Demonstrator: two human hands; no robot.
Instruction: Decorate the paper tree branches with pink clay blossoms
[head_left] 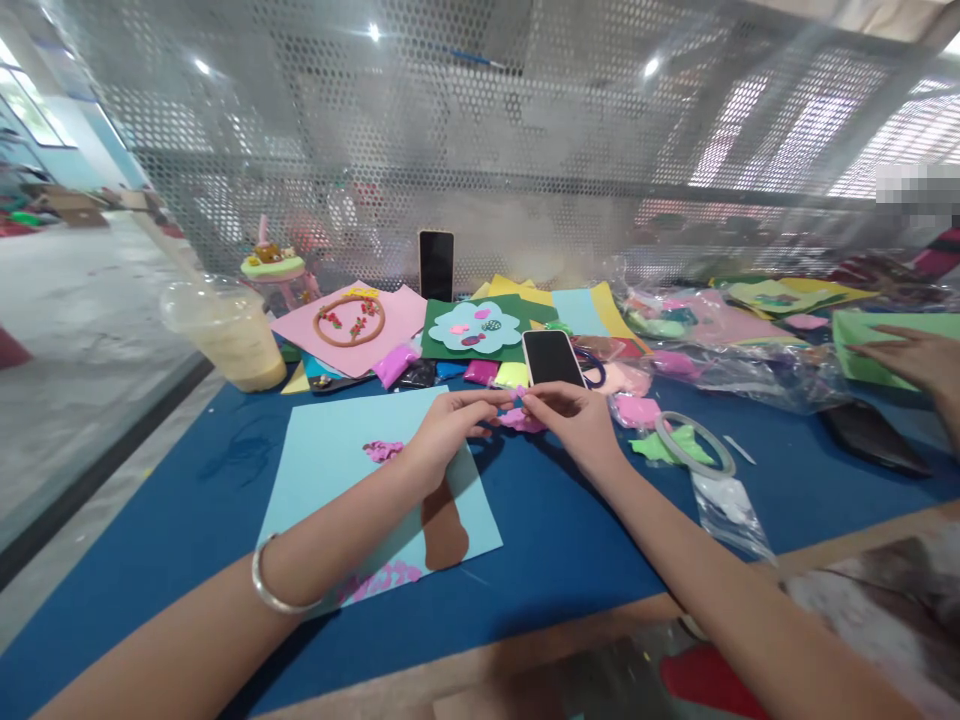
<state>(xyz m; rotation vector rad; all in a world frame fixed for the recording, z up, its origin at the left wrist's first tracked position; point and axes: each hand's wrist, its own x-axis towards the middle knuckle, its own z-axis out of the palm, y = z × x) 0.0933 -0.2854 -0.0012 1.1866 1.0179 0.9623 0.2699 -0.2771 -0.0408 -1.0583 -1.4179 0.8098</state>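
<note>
My left hand (448, 430) and my right hand (571, 420) meet fingertip to fingertip above the blue table. Between the pinched fingers of both is a small bit of purple modelling clay (519, 394). A larger flattened lump of purple clay (523, 421) lies just beneath the fingertips. Under my left forearm is a sheet of light blue paper (315, 460). On it I see a brown clay shape (445, 535), a cluster of purple clay pieces (383, 452) and more purple bits (386, 578) along the near edge; my arm hides part of the sheet.
Beyond my hands lie a phone (553, 358), clay packets (395, 365) and finished paper pictures (476, 328). A drink cup (229, 335) stands at the left. To the right are a tape ring (720, 455), green clay (671, 446), a dark phone (874, 437) and another person's hand (911, 355).
</note>
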